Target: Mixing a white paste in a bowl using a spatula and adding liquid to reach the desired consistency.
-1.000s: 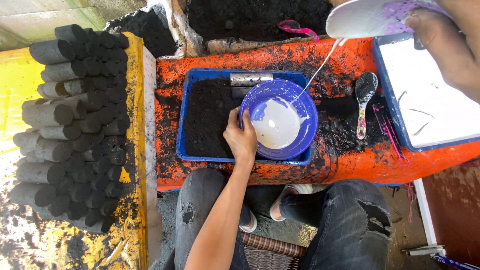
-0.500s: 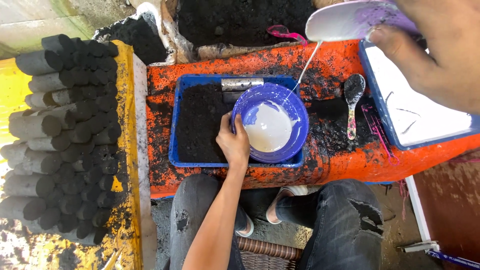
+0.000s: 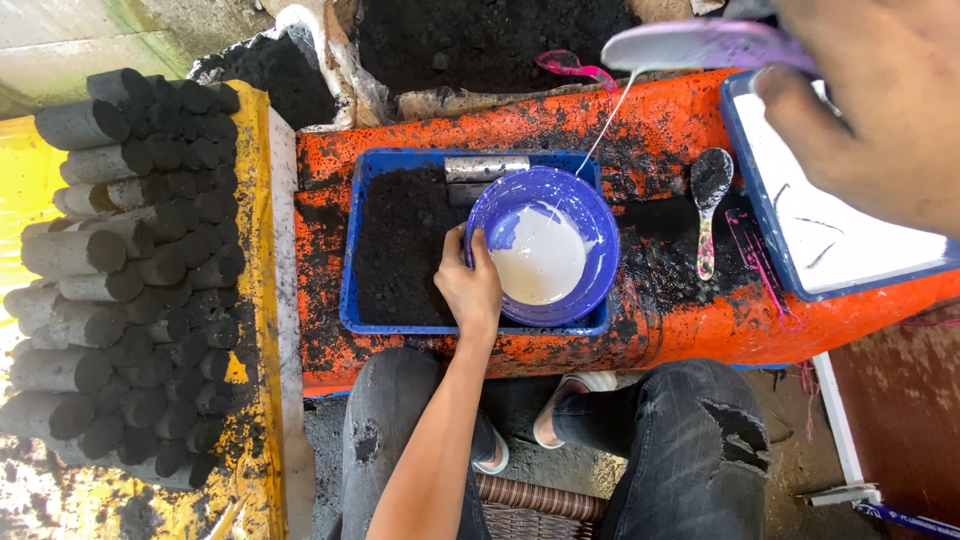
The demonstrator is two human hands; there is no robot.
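Head view, looking straight down: at the far left a stack of dark cylindrical briquettes [image 3: 120,270] lies on a yellow surface [image 3: 255,180], their round ends facing right. Next to it stands an orange bench [image 3: 660,340] smeared with black powder. On the bench sits a blue tray [image 3: 352,300], its left part filled with black powder [image 3: 395,250], with a short metal tube [image 3: 487,167] lying along its far edge. The left hand [image 3: 470,285] is closed on the near left rim of a blue bowl [image 3: 545,245] that rests in the right part of the tray; the thumb lies over the rim and the fingers curl outside. White liquid [image 3: 540,265] pools in the bowl. A thin white stream [image 3: 605,125] falls into it from a pale purple dish [image 3: 700,45], tilted above the bench's far edge and gripped by the right hand [image 3: 880,110], which looms large at the upper right with its fingers wrapped over the dish's rim. Right of the bowl, a spoon [image 3: 708,205] with a powder-caked head lies on the bench. Further right sits a second blue tray [image 3: 760,220] with a white inside. The hands are well apart, each clamped on its own vessel. Behind the bench, more black powder fills a container [image 3: 480,40], with a pink scoop [image 3: 572,66] at its edge. The person's knees in torn grey jeans [image 3: 690,450] show below.
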